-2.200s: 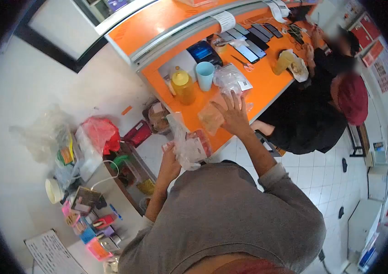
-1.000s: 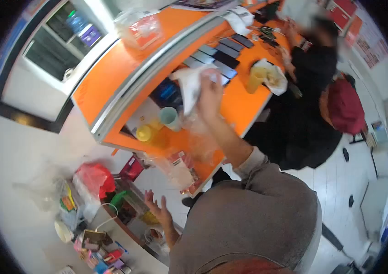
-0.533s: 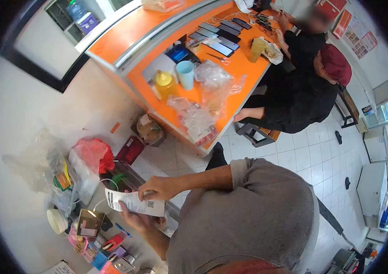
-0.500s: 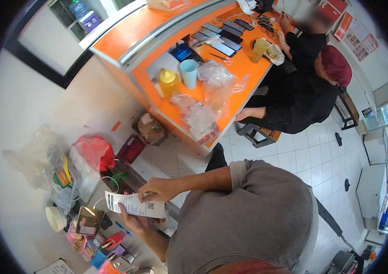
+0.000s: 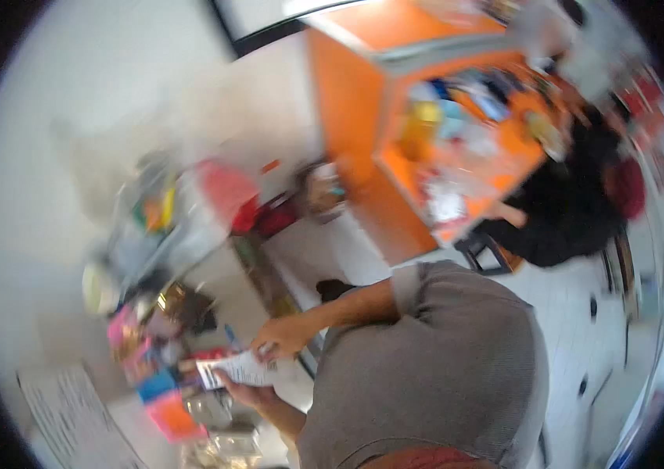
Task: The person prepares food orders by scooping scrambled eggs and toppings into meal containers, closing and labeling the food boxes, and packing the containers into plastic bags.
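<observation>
One light pinch suited the paper (image 5: 230,366) our left hand's (image 5: 258,397) fingers held; our right hand's (image 5: 289,334) grip we couldn't tell.

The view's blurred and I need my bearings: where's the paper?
Head view, lower left: the paper is in the left hand, with the right hand at its upper right and the blue box to its left.

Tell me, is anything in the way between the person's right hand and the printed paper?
Nothing visible is. The right hand is right at the printed paper, which the left hand holds from the opposite side. Blur hides whether the right fingertips are touching it.
</observation>
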`<act>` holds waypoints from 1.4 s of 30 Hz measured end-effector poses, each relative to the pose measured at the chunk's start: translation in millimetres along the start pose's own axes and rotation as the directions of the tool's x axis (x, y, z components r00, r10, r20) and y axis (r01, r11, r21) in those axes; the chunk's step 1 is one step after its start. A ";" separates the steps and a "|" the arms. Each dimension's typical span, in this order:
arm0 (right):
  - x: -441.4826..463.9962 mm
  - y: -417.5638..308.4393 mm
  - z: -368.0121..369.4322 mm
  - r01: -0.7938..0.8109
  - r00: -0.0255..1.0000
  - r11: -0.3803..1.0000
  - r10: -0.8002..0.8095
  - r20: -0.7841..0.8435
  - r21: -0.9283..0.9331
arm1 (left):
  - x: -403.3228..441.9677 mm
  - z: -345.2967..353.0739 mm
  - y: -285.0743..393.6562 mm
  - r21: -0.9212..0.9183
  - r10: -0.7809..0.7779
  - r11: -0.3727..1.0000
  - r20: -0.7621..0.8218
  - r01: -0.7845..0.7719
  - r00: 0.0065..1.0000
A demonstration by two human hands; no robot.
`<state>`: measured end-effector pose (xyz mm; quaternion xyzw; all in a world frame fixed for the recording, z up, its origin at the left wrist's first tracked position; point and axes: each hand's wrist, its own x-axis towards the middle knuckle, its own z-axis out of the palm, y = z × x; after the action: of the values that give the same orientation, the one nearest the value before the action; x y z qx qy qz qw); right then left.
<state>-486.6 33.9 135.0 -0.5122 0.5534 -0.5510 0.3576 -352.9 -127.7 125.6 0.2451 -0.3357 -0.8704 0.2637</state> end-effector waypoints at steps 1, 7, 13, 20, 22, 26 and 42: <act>11.4 -4.1 -9.1 -0.142 0.979 0.987 0.130 0.154 0.073 | 2.5 -2.4 9.3 0.024 0.010 1.000 -0.137 -0.007 0.991; 101.8 46.8 -43.1 -0.170 0.792 0.928 0.329 0.514 -0.332 | -7.4 -12.7 89.1 0.034 0.357 0.923 -0.445 -0.383 0.821; 197.7 147.6 -54.2 -0.318 0.772 0.902 0.425 0.473 -0.292 | -12.2 -21.9 75.6 0.028 0.453 0.838 -0.593 -0.546 0.666; 298.6 232.9 69.0 -0.373 0.836 0.904 0.426 0.347 -0.212 | -35.5 -22.4 33.2 0.043 0.368 0.807 -0.816 -0.589 0.446; 310.7 214.2 92.0 -0.675 0.645 0.721 0.680 0.349 -0.155 | -42.2 -19.1 28.5 0.045 0.351 0.810 -0.837 -0.585 0.421; 310.9 223.0 107.3 -0.773 0.628 0.620 0.714 0.310 0.138 | -43.3 -32.1 17.9 0.055 0.376 0.804 -0.818 -0.592 0.435; 242.5 178.5 91.4 -0.814 0.580 0.519 0.725 0.371 0.260 | 15.2 -162.1 -26.4 0.016 0.057 0.998 -0.555 -0.058 0.830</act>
<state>-482.9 -244.9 -10.9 -0.1826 0.5543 -0.3757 0.7198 -274.1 -194.2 -3.1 0.4767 -0.2513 -0.7538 0.3760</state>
